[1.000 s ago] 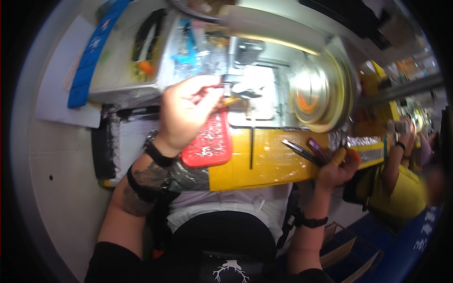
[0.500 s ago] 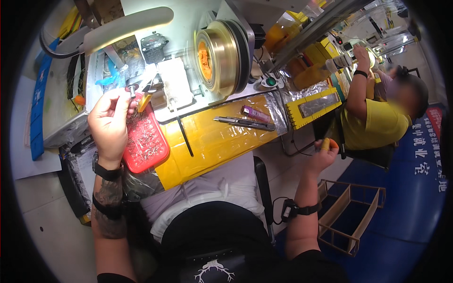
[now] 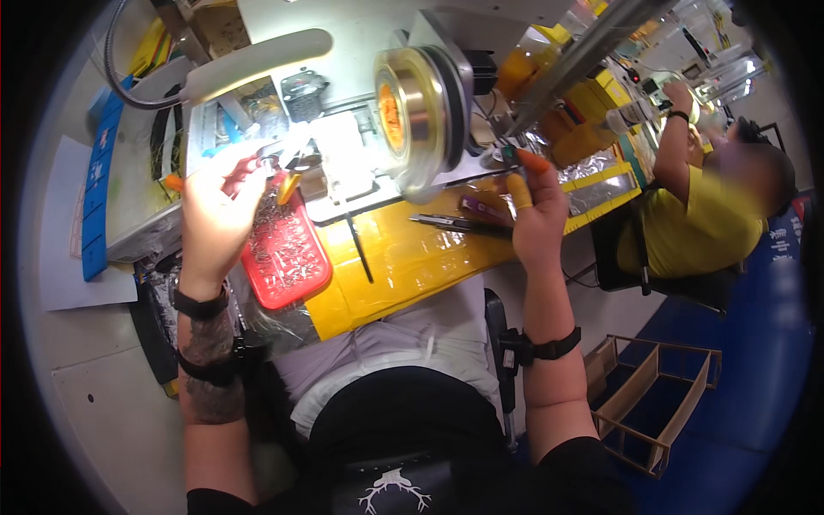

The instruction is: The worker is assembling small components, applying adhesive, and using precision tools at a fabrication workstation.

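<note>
My left hand is closed in a pinch on a small shiny metal part at the lit work spot. Just below it lies a red tray with many tiny metal pieces in it. A yellow-orange piece stands at the tray's far end, close to my fingers. My right hand is raised over the right part of the bench, with an orange cover on one finger and a yellow one on the thumb. Those two tips are apart, with nothing visible between them. The orange tip is at a green button, touching or just in front of it.
A large spool stands behind the bench middle. A lamp hangs at the far left. A cutter knife and a purple lighter-like item lie on the yellow mat. Another person sits at right. A wooden rack stands on the floor.
My right hand has risen from beside the bench edge up to the green button, and its fingertips have parted. My left hand stays pinched near the tray. The view has shifted slightly.
</note>
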`<action>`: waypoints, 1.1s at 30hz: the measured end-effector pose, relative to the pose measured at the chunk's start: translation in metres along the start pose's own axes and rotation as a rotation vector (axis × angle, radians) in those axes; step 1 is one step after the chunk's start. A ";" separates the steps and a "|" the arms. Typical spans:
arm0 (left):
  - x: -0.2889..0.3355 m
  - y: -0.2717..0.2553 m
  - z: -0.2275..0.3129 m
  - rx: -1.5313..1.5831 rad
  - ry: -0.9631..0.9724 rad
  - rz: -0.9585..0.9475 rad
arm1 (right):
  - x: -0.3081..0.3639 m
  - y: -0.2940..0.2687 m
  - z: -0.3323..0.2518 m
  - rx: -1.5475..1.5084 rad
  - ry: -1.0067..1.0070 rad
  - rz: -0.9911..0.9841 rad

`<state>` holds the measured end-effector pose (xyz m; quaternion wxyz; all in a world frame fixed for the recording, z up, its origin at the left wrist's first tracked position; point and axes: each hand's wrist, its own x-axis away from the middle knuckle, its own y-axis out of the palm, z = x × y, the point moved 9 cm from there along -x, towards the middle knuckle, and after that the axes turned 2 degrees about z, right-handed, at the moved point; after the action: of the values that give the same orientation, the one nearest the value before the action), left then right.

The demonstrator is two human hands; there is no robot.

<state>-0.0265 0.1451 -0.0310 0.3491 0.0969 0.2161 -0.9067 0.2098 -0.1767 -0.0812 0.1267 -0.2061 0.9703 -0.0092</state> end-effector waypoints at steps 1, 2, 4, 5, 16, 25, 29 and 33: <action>-0.001 0.002 -0.007 0.075 -0.067 -0.028 | -0.005 -0.005 -0.001 0.049 -0.052 0.042; 0.001 0.003 -0.016 0.147 -0.138 -0.047 | -0.010 -0.012 0.009 0.053 -0.103 0.058; 0.005 -0.003 -0.023 0.153 -0.079 -0.003 | -0.010 -0.016 0.023 0.042 -0.019 0.068; 0.005 -0.001 -0.023 0.217 -0.082 0.024 | -0.008 -0.021 0.027 0.055 -0.025 0.085; 0.017 0.007 -0.019 0.273 -0.053 0.196 | 0.003 -0.027 0.037 0.059 -0.103 0.223; 0.013 0.005 -0.001 0.110 0.091 0.155 | 0.008 -0.040 0.039 0.135 -0.127 0.278; 0.016 0.003 0.000 0.033 0.085 0.143 | 0.005 -0.034 0.030 0.147 -0.172 0.229; 0.016 0.006 -0.008 0.182 0.040 0.189 | 0.005 -0.034 0.036 0.106 -0.136 0.208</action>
<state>-0.0340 0.1355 -0.0455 0.4185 0.1661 0.1297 -0.8834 0.2279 -0.2091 -0.1150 0.2030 -0.0973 0.9738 -0.0332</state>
